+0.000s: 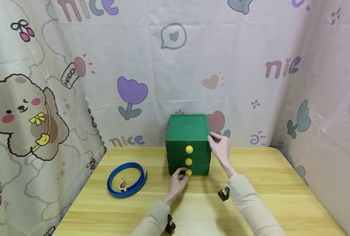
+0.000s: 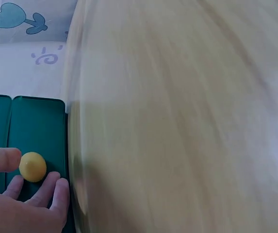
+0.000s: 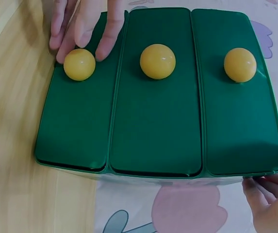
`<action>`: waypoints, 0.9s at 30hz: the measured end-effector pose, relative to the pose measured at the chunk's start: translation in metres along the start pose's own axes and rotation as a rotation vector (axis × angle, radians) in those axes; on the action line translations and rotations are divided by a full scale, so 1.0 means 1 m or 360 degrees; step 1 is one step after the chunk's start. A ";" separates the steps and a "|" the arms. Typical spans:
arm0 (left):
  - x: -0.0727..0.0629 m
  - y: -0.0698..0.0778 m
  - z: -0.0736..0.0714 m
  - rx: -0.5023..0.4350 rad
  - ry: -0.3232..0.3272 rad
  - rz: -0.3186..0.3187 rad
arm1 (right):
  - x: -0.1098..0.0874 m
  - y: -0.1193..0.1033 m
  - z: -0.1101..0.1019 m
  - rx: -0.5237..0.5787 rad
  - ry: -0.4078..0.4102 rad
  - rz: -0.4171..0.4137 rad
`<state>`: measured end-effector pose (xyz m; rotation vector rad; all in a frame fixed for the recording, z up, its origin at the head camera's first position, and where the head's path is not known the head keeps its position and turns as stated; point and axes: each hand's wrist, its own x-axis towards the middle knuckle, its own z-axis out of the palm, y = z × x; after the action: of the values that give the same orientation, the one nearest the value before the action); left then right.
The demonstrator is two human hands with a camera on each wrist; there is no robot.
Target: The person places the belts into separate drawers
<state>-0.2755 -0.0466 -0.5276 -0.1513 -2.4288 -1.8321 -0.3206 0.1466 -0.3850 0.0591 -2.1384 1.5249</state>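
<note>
A green three-drawer box (image 1: 189, 127) stands on the table, its drawers all closed and each bearing a round yellow knob. My left hand (image 1: 177, 183) is at the lowest drawer, thumb and fingertips curled about its yellow knob (image 3: 79, 64). That knob (image 2: 32, 167) also shows in the left wrist view, the thumb at one side of it. At the box's upper right edge, my right hand (image 1: 220, 147) grips the corner between thumb and fingers. In the right wrist view this hand (image 3: 274, 194) is partly cut off by the frame.
A coiled blue belt (image 1: 111, 186) lies on the table to the left, with a small wooden-looking piece (image 1: 122, 186) inside the loop. Behind the box hangs a printed curtain (image 1: 175, 65), and similar cloth flanks both sides of the wooden table (image 1: 251, 203).
</note>
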 end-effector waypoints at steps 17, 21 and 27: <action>-0.005 0.024 -0.005 -0.0211 -0.0057 0.0135 | 0.002 0.002 -0.002 -0.0006 -0.0034 -0.0034; -0.004 0.026 -0.010 -0.0231 -0.0114 0.0150 | 0.002 0.003 -0.002 -0.0017 -0.0036 -0.0041; 0.001 0.018 -0.014 -0.0241 -0.0208 0.0200 | 0.002 0.005 -0.002 -0.0006 -0.0037 -0.0074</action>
<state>-0.2739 -0.0552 -0.5069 -0.4383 -2.2989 -2.0065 -0.3233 0.1504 -0.3882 0.1251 -2.1430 1.5012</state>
